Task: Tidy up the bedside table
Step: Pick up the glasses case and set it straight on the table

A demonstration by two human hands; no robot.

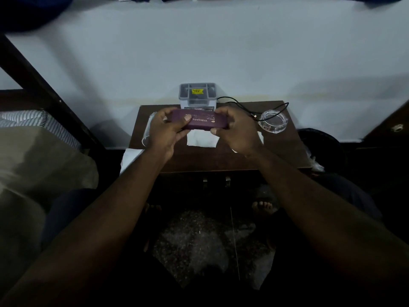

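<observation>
Gripping a maroon spectacle case (200,122) by both ends, left hand (164,131) and right hand (234,131) closed on it, holding it above the tabletop (232,161) toward the back edge. Risking a slip onto the white tissues (201,140) lying beneath. Setting it down carelessly risking a knock to the grey compartment organiser (197,94) at the back edge, or snagging the black cable (241,107) looping beside the clear glass ashtray (274,121) near the back right corner.
</observation>
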